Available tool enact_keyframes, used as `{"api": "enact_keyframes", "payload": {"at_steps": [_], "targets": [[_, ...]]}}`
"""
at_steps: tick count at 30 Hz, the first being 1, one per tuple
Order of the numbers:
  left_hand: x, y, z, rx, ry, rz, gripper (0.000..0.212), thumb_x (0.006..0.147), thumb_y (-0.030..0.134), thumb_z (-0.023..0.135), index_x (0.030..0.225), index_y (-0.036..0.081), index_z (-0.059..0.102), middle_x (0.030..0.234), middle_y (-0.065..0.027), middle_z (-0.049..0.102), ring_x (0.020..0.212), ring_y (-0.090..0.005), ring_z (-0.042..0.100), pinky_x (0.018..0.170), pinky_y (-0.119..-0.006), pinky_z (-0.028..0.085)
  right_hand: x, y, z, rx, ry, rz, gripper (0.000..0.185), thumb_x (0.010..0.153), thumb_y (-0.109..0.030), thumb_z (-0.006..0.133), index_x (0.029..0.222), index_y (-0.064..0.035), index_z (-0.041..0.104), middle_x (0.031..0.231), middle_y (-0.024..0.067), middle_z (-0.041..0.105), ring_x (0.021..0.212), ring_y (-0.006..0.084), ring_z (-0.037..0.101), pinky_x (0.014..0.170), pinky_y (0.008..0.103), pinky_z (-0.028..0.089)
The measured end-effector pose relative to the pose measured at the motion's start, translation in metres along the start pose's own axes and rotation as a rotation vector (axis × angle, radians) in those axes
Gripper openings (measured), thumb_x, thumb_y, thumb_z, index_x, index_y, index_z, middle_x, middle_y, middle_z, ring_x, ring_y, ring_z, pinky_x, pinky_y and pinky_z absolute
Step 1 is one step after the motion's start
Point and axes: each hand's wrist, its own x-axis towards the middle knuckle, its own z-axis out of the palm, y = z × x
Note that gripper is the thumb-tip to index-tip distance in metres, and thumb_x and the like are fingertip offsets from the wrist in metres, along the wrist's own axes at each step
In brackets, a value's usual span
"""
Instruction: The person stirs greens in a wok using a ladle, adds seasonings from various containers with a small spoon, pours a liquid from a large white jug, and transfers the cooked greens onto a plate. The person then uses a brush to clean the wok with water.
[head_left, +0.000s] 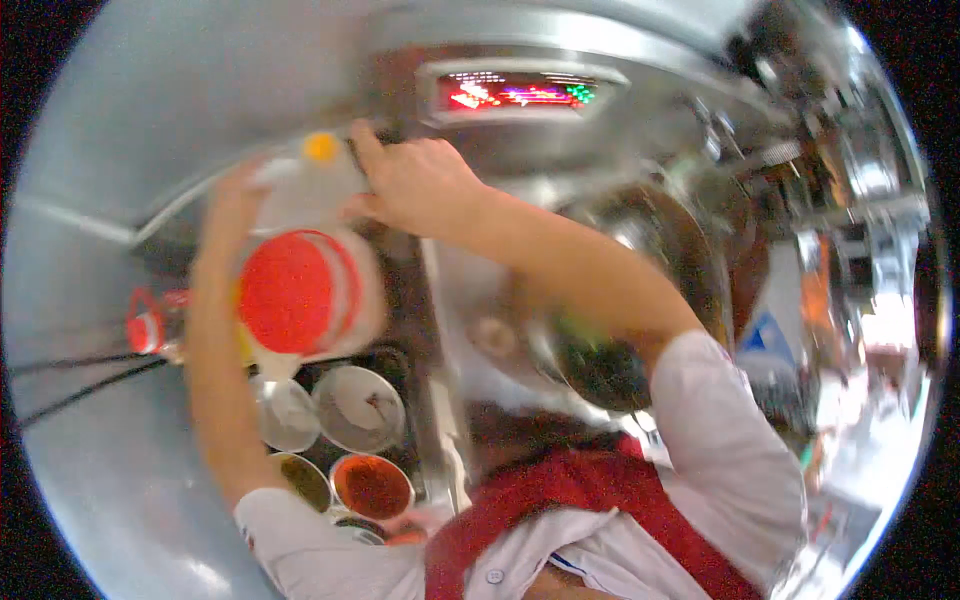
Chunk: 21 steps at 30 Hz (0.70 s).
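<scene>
A pale translucent container with a yellow cap (321, 147) stands between my two hands in the upper left. My left hand (244, 180) is blurred at its left side. On the other side is my right hand (424, 180), its index finger and thumb apart around the container's dark-looking right edge. Blur hides whether either hand grips it. Just below sits a whitish jar with a large red lid (286, 292), close beside my left forearm.
Round tubs stand below the jar: a white one (360, 409), one with orange-red contents (373, 487), one with greenish contents (300, 476). A wok (600, 367) lies right under my right forearm. A lit panel (521, 95) is set in the metal wall. A red-capped bottle (144, 332) is far left.
</scene>
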Motion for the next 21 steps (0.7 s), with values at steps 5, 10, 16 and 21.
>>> {"api": "enact_keyframes", "payload": {"at_steps": [5, 10, 16, 21], "targets": [[-0.065, 0.073, -0.053, 0.264, 0.319, 0.057, 0.047, 0.101, 0.025, 0.049, 0.146, 0.009, 0.049, 0.149, -0.0172, 0.046, 0.133, -0.0299, 0.050, 0.105, -0.039, 0.047, -0.276, 0.087, -0.062, -0.079, 0.323, 0.214, 0.043, 0.084, -0.022, 0.077, 0.124, -0.0091, 0.066, 0.095, 0.0101, 0.073, 0.082, 0.0300, 0.070, 0.072, 0.0401, 0.058], [-0.245, 0.247, 0.010, -0.535, 0.420, -0.196, 0.032, 0.102, 0.025, 0.050, 0.105, -0.002, 0.066, 0.109, -0.0133, 0.066, 0.093, -0.0197, 0.066, 0.074, -0.032, 0.056, -0.588, 0.149, -0.074, -0.435, -0.260, 0.934, 0.082, 0.081, -0.036, 0.078, 0.151, -0.0181, 0.040, 0.132, 0.0167, 0.057, 0.120, 0.0401, 0.054, 0.102, 0.0508, 0.044], [-0.373, 0.507, 0.244, -1.253, -0.592, -0.719, 0.029, 0.101, 0.028, 0.054, 0.106, 0.003, 0.069, 0.082, -0.0079, 0.070, 0.070, -0.0135, 0.063, 0.063, -0.028, 0.051, -0.721, 0.185, -0.025, -0.220, -0.521, 0.766, 0.081, 0.089, -0.025, 0.070, 0.157, -0.0261, 0.026, 0.125, 0.0181, 0.058, 0.108, 0.0401, 0.061, 0.093, 0.0546, 0.050], [-0.420, 0.625, 0.332, -1.400, -0.767, -1.015, 0.058, 0.101, 0.054, 0.048, 0.114, 0.001, 0.065, 0.094, -0.0107, 0.070, 0.079, -0.0173, 0.062, 0.070, -0.035, 0.053, -0.752, 0.228, -0.053, 0.002, -0.283, 0.491, 0.064, 0.094, -0.016, 0.061, 0.152, -0.0273, 0.039, 0.090, 0.0161, 0.066, 0.085, 0.0360, 0.067, 0.077, 0.0489, 0.053]]}}
